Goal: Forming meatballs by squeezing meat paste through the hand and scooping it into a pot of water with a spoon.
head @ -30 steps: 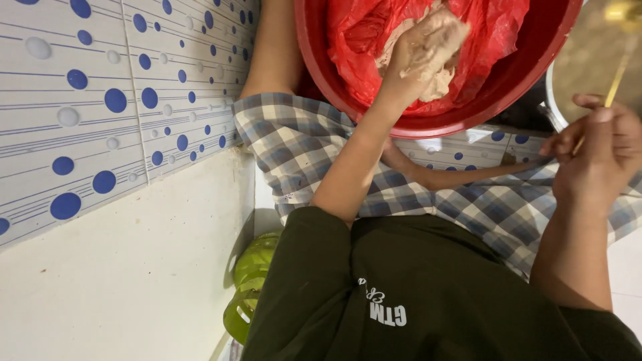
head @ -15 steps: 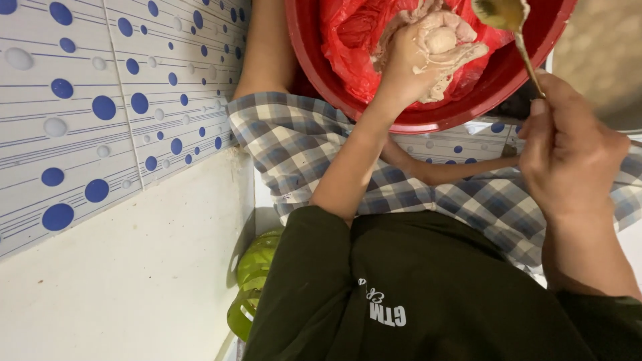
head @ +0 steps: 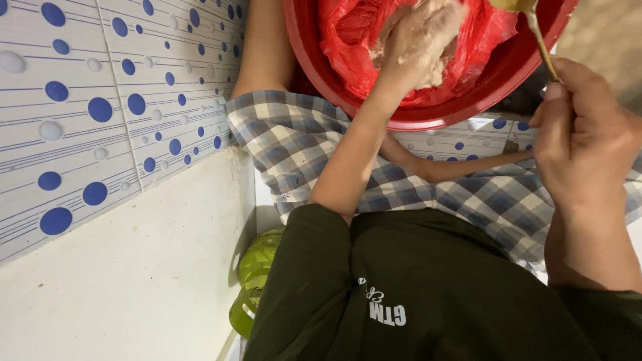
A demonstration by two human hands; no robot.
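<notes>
A big red bowl (head: 441, 120) lined with a red plastic bag (head: 348, 47) rests on my lap at the top of the view. My left hand (head: 421, 43) is inside it, smeared with pale sticky dough and closed around a lump of it. My right hand (head: 582, 134) is at the right, just outside the bowl's rim, gripping the handle of a metal spoon (head: 540, 40). The spoon's head reaches over the bowl's far right edge and carries something yellowish, partly cut off by the frame.
I wear a dark green shirt (head: 428, 287) and checked shorts (head: 294, 147). A white wall with blue dots (head: 100, 113) runs along the left above a pale floor (head: 134, 287). A green plastic object (head: 257, 281) lies by my left side.
My right hand brought the spoon from the far right up over the bowl's rim. My left hand stayed in the bowl, working the dough.
</notes>
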